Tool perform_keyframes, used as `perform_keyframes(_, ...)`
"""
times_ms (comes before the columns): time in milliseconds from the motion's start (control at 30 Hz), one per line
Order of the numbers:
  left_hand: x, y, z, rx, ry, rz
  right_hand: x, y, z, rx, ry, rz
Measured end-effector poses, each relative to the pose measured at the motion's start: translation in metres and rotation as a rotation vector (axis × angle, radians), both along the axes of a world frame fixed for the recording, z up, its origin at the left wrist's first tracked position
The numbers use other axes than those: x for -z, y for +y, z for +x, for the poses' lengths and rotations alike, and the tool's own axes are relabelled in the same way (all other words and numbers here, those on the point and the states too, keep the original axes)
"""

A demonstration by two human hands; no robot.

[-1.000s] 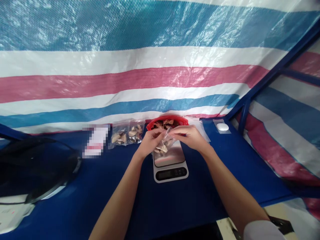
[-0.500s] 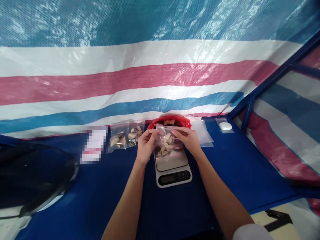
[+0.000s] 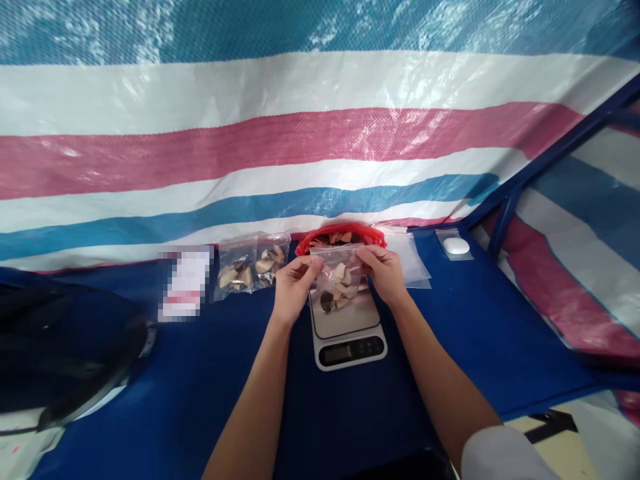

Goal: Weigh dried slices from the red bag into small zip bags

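Between my hands hangs a clear zip bag [image 3: 343,285] holding several pale, dark-edged dried pieces. My left hand [image 3: 295,287] pinches its upper left corner. Its upper right side is gripped by the thumb and fingers of my right hand [image 3: 384,272]. The bag is above a white kitchen scale [image 3: 353,353] and covers part of its metal plate. Behind the bag lies an open red plastic bag [image 3: 363,233] with brownish pieces in it, partly hidden. Left of my left hand, two filled clear bags [image 3: 237,272] lie side by side.
Flat clear bags [image 3: 415,263] lie at the right, behind my right hand. Farther right is a small bag with a white oval object [image 3: 456,246]. A blurred-out white and pink item [image 3: 186,283] and a large dark round object [image 3: 65,353] are on the left. A striped tarp [image 3: 300,133] rises behind.
The zip bag has shifted slightly right, and my right hand has moved a little outward along its top edge. Both hands still hold it. The camera view has tilted slightly.
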State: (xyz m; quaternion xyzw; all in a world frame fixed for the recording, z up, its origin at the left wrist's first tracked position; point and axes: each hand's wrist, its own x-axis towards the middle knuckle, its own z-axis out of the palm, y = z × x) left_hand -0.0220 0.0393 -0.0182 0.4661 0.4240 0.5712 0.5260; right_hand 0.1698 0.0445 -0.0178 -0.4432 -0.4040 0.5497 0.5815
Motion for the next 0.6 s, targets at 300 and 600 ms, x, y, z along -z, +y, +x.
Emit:
perform_keyframes(300, -0.002, -0.012, 0.008, -0.01, 0.013, -0.02, 0.0, 0.004, 0.012, -0.1, -0.028, -0.063)
perform_keyframes(600, -0.008, -0.016, 0.019, -0.071, 0.008, 0.033, 0.007, 0.0, 0.017, -0.088, 0.067, -0.047)
